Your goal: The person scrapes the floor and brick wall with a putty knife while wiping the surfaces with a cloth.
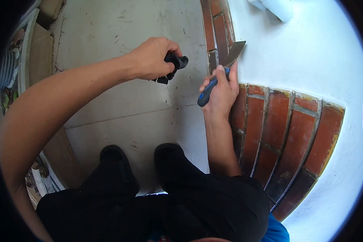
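Note:
A crumpled black item [175, 64], perhaps cloth or a glove, is pinched between the thumb and fingers of my left hand [153, 58], above the pale floor. To its right, my right hand [222, 90] is closed around the black and blue handle of a scraper [234, 53]. The scraper's metal blade points up and to the right, over the brick edging beside the white wall. Whether the blade touches the wall or bricks, I cannot tell.
Red brick facing [276, 117] runs along the white wall [306, 60] on the right. Pale floor slabs [121, 101] lie ahead of my two dark shoes [117, 157]. Boards and stacked items [38, 52] line the left edge. A white object [276, 8] juts out at the top right.

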Demonstrator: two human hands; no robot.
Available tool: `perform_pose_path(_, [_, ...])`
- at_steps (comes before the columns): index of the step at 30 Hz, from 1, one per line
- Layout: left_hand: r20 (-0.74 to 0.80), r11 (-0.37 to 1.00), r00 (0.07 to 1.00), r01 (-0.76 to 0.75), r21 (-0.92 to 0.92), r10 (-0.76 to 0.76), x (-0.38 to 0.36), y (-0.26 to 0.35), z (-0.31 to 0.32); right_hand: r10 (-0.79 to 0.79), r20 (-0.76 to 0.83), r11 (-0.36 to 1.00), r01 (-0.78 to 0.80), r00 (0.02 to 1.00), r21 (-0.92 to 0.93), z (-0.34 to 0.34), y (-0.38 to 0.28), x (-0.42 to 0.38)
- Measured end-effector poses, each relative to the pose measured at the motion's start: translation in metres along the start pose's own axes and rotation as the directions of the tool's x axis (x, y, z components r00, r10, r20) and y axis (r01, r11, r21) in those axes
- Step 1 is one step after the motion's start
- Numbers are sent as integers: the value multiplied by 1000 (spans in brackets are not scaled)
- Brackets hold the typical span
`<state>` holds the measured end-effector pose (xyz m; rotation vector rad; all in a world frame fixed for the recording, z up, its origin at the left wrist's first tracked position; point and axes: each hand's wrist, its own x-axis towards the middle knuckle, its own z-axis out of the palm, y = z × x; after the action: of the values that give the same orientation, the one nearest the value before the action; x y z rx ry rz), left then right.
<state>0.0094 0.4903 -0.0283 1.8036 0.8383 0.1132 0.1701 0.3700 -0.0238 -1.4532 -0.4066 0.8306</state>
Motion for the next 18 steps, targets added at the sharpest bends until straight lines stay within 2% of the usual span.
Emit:
perform_pose_path(5, [26, 996, 996, 88, -17, -88, -4, 5, 1, 30, 19, 999, -30, 999, 24, 4, 3, 6])
perform_pose_path(8, [-6, 999, 1000, -23, 24, 23, 0, -1, 2, 5, 28, 999, -4, 1000, -37, -3, 4, -3])
perform_pose_path(12, [14, 999, 999, 45, -28, -45, -1, 0, 5, 37, 58, 999, -37, 998, -4, -5, 4, 7])
perform_pose_path(18, [7, 998, 998, 57, -29, -56, -3, 10, 0, 70, 58, 996, -73, 996, 48, -5, -2, 14])
